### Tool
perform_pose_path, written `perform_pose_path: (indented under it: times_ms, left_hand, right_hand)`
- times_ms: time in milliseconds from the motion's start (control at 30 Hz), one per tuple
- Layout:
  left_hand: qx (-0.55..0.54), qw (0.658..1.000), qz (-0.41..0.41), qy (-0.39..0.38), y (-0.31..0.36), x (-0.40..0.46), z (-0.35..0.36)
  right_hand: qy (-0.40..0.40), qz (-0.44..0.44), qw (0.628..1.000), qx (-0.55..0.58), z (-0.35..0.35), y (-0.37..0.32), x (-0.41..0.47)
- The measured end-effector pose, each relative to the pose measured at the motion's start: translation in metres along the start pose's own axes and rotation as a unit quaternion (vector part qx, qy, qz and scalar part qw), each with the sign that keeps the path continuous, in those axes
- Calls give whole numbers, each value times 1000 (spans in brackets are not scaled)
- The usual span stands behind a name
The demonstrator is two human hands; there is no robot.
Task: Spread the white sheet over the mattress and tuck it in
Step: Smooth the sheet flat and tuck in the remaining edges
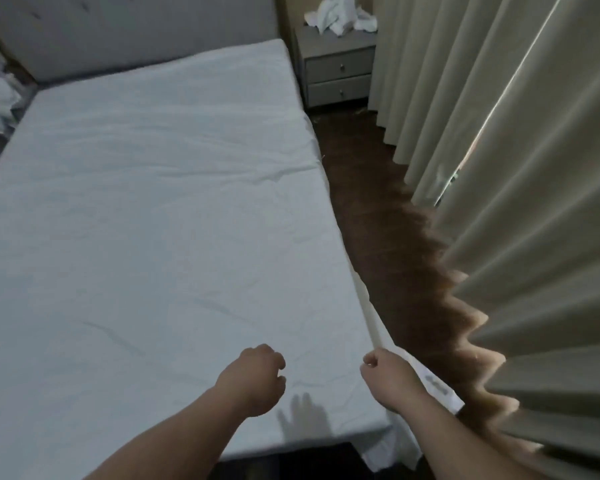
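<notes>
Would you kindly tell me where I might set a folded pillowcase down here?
The white sheet lies bare from the headboard down to both hands. The nightstand top is crowded with crumpled cloth.

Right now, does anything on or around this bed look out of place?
Yes. The white sheet lies spread, but its near right corner hangs loose off the mattress, untucked. Crumpled white cloth is heaped on the nightstand.

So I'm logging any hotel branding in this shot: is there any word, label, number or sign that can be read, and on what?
No text is readable.
A grey mark, perhaps printing, shows on the hanging edge of the white sheet beside the right hand: too blurred to read.
</notes>
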State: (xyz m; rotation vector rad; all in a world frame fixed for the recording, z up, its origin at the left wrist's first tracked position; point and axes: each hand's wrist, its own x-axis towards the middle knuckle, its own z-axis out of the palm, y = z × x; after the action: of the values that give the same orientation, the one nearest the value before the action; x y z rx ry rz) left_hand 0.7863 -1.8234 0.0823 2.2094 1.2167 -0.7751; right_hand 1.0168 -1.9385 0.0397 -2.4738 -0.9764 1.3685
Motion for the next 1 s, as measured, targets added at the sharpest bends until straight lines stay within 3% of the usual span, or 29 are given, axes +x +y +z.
perform_pose_path:
  times_ms: [200,367,500,600,767,1000]
  left_hand:
    - [55,996,53,-49,-22,92,78]
    - [75,991,80,-72,-37,138,130]
    - [96,992,83,-23,-34,148,153]
    - [140,986,83,-24,-27,154,167]
    - [230,957,166,-58,-4,146,184]
    - [222,960,161,-49,34,142,203]
  right_hand:
    - [35,99,993,45,83,40,61]
    - [84,155,984,10,140,62,90]
    - [189,155,970,-10,152,73,97]
    - [192,189,962,-49,160,95,107]
    - [214,121,967,-69,160,134,106]
    - [199,43,967,-155,154,152,106]
